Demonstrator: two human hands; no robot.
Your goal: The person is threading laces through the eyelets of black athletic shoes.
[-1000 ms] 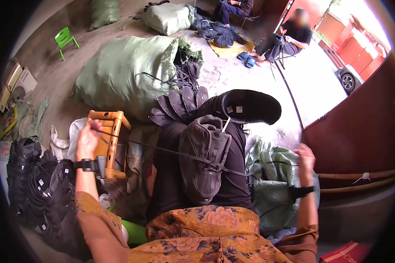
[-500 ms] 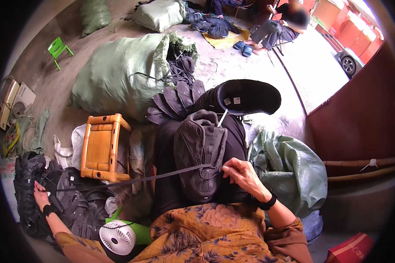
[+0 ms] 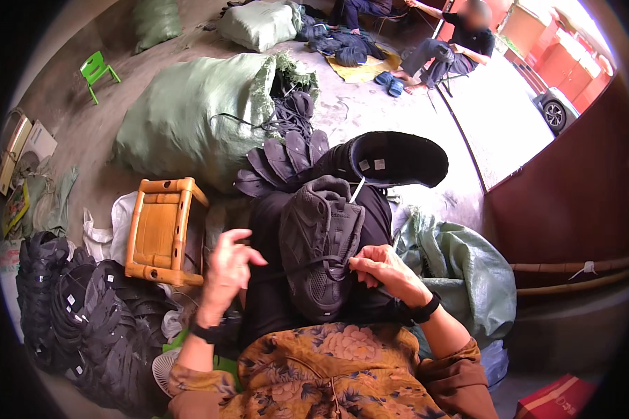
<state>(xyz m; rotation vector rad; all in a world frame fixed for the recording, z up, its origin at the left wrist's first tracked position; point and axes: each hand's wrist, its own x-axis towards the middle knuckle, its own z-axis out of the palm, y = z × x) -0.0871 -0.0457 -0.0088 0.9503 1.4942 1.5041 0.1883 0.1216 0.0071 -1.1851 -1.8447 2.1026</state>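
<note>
A dark grey shoe point(image 3: 321, 286) lies across my lap, toe toward me, with a white strip point(image 3: 357, 190) sticking out by its opening. A black shoelace point(image 3: 321, 262) crosses its front. At the shoe's right side my right hand point(image 3: 390, 274) pinches the lace, though the fingertips mostly hide the end. My left hand point(image 3: 227, 269) is raised off the shoe's left side, fingers apart, holding nothing. Beyond the shoe, several stacked black shoe uppers point(image 3: 279, 159) and a black piece with a wide opening point(image 3: 398, 157) rest near my knees.
On the left are a bamboo stool point(image 3: 162, 234) and a pile of black shoes point(image 3: 84, 314), with a small fan point(image 3: 163, 370) partly behind my left arm. A green sack point(image 3: 196, 119) with laces spilling out stands ahead; another sack point(image 3: 461, 272) is at right. A person point(image 3: 461, 42) sits far off.
My left hand has let go of the lace and swung in from the far left toward the shoe. The lace no longer stretches out leftward. My right hand stays by the shoe.
</note>
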